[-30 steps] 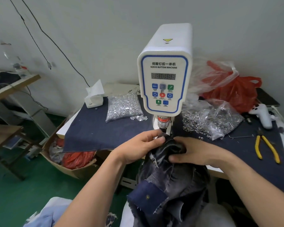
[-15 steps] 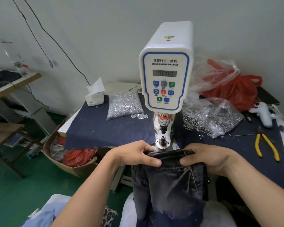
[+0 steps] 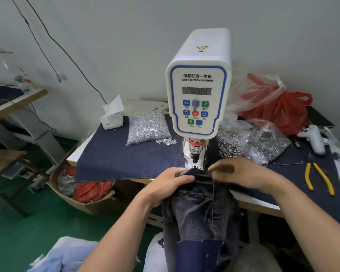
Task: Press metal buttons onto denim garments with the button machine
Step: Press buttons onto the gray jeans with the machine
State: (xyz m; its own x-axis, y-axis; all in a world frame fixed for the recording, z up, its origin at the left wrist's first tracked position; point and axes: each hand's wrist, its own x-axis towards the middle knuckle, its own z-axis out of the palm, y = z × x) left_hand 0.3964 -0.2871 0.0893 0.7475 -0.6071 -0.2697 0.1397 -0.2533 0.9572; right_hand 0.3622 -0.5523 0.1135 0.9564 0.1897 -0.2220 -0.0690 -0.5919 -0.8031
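Note:
A dark denim garment (image 3: 200,209) hangs from the table edge, its waistband up under the head of the white servo button machine (image 3: 198,95). The waistband edge lies at the machine's lower die (image 3: 194,167). My left hand (image 3: 171,183) grips the waistband on the left, thumb on top. My right hand (image 3: 243,171) is motion-blurred just above the waistband's right side, fingers loosely stretched toward the die, and I see nothing held in it.
A clear bag of silver buttons (image 3: 147,128) lies left of the machine, and another open bag of metal parts (image 3: 251,144) lies to its right. Yellow pliers (image 3: 318,177), a white controller (image 3: 312,138), a red bag (image 3: 279,110), a tissue box (image 3: 112,118) and a floor carton (image 3: 82,195) surround the denim-covered table (image 3: 126,158).
The bunched garment was spread out and its waistband slid forward to the die. My right hand, which pinched the waistband half a second ago, has lifted off it.

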